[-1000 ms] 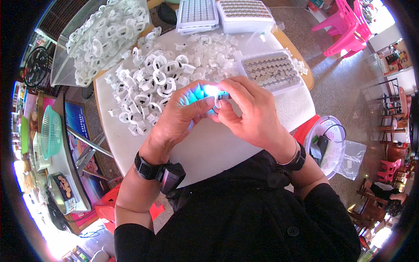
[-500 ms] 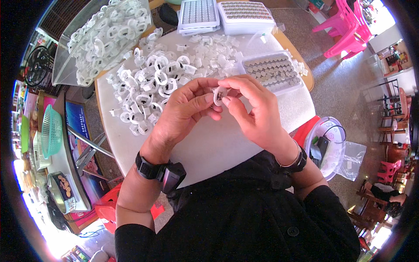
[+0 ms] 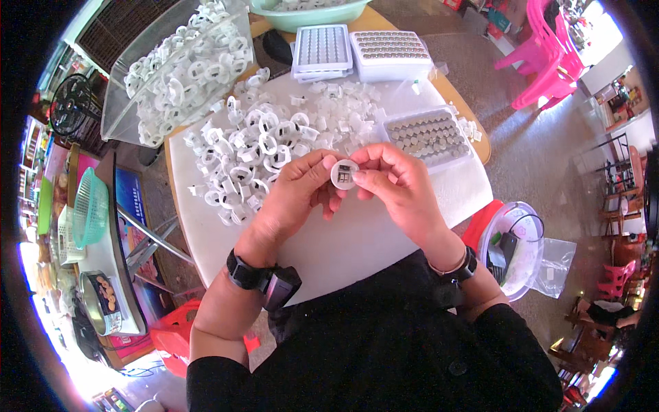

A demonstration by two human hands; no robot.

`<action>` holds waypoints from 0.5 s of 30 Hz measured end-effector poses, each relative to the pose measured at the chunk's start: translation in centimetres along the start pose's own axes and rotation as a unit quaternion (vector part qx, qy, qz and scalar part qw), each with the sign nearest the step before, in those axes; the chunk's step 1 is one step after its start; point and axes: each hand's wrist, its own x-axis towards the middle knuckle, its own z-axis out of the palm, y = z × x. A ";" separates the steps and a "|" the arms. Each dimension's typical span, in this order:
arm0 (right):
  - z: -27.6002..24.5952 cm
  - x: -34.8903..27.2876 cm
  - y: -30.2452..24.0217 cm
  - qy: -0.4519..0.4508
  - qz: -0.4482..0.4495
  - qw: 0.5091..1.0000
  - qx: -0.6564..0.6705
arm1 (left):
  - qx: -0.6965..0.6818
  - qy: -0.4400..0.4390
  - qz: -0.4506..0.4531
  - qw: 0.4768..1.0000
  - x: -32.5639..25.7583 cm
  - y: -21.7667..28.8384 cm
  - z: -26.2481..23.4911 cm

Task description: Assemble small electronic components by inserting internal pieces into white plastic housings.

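Between my hands, above the white table (image 3: 343, 240), is a small round white plastic part (image 3: 341, 184) with a dark, metallic-looking middle. My left hand (image 3: 296, 194) pinches its left edge between thumb and fingers. From the other side my right hand (image 3: 405, 192) grips it, thumb tip at the dark middle. A heap of similar white ring-shaped parts (image 3: 240, 174) lies to the left of my hands. Beyond them is a pile of small translucent plastic pieces (image 3: 343, 103). A tray of round silvery discs (image 3: 425, 134), like button cells, rests just past my right hand.
A clear bin (image 3: 123, 117) full of white parts stands at the far left. At the back are a tray stack (image 3: 322, 51), another stack with silvery discs (image 3: 391, 55) and a pale green basin (image 3: 312, 17). A lilac-rimmed bucket (image 3: 528, 257) stands right of the table.
The round part has turned from nearly edge-on to facing me, showing its dark middle. My hands sit slightly lower in view. The whole scene has shifted a little down and right.
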 end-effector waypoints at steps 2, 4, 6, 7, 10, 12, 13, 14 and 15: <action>0.0 0.2 -0.3 0.023 0.005 1.000 0.008 | 0.006 -0.006 0.015 1.000 0.1 -0.1 -0.2; 0.0 0.3 -0.6 0.046 0.014 0.999 0.016 | 0.016 0.019 0.074 0.997 -0.1 -0.1 0.2; 0.1 0.8 -0.7 0.056 -0.006 0.997 0.044 | 0.020 0.005 0.097 0.995 -0.3 0.2 0.0; 0.4 0.8 -1.0 0.044 0.007 0.999 0.027 | 0.043 0.003 0.126 0.991 -0.3 0.2 -0.3; 1.1 1.0 -1.8 0.019 0.018 0.999 0.032 | 0.058 0.014 0.169 0.984 -0.3 0.6 -0.5; 1.2 1.5 -1.8 0.043 -0.015 0.999 -0.025 | -0.042 0.057 0.182 0.981 -0.4 0.9 -1.0; 1.3 1.7 -1.5 0.068 -0.049 0.993 -0.079 | -0.060 0.081 0.198 0.975 -0.4 1.1 -1.2; 1.3 1.9 -1.0 0.066 -0.050 0.993 -0.081 | -0.062 0.082 0.200 0.974 -0.3 1.3 -1.6; 1.4 2.1 -0.3 0.062 -0.155 0.950 -0.264 | -0.085 0.091 0.214 0.969 -0.2 1.5 -1.9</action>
